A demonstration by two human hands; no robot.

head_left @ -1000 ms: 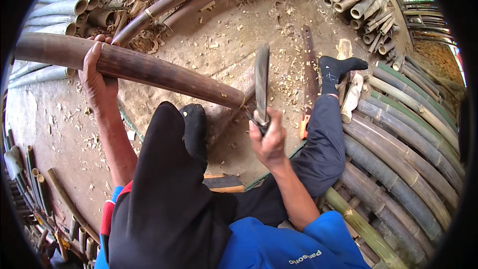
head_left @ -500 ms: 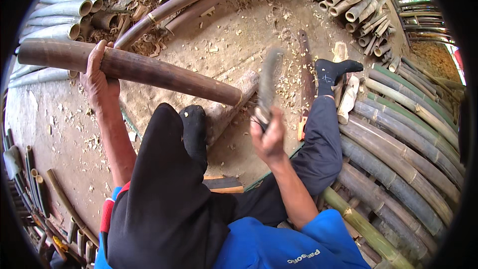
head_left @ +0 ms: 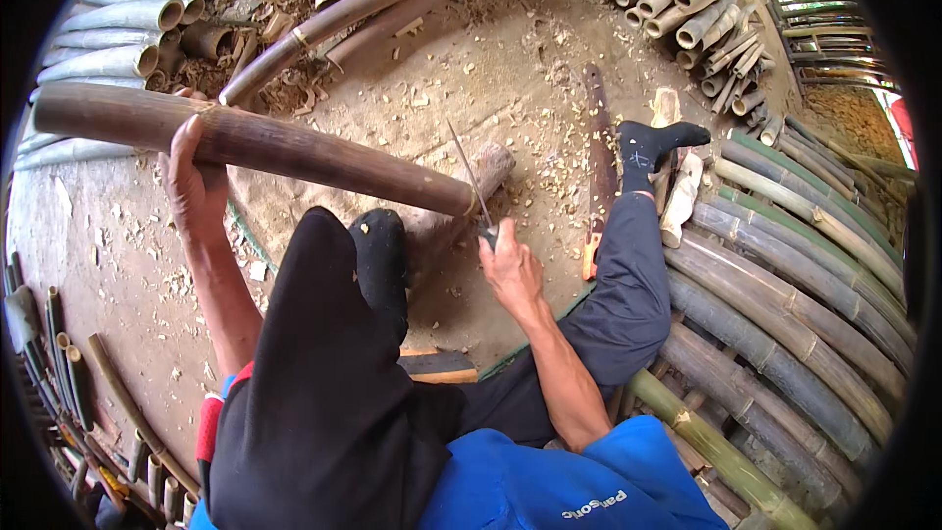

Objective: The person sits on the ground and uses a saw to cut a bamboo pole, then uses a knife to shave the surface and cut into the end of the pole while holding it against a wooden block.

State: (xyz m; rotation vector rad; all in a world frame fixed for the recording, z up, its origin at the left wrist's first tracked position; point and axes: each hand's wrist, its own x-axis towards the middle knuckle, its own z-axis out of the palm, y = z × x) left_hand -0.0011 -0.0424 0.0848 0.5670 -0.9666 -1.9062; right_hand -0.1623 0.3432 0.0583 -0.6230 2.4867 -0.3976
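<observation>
My left hand (head_left: 191, 185) grips a long dark-brown bamboo pole (head_left: 294, 149) that slants from the upper left down to the middle. Its lower end rests against a short wooden chopping block (head_left: 461, 198) on the ground. My right hand (head_left: 508, 270) is closed on the handle of a long machete (head_left: 469, 175). The blade stands edge-on, right against the pole's lower end. My legs in dark trousers are spread to either side, with a black-socked foot (head_left: 653, 144) at the upper right.
Wood chips litter the dirt floor (head_left: 510, 69). Thick green bamboo poles (head_left: 785, 275) lie stacked along the right. Cut bamboo tubes (head_left: 687, 0) pile at the top and more poles (head_left: 128, 29) at the upper left. Thin sticks (head_left: 59, 373) lie at the lower left.
The machete has swung down from a raised, flat-on position to edge-on against the pole's lower end. My right hand dropped with it. My left hand keeps its hold on the pole.
</observation>
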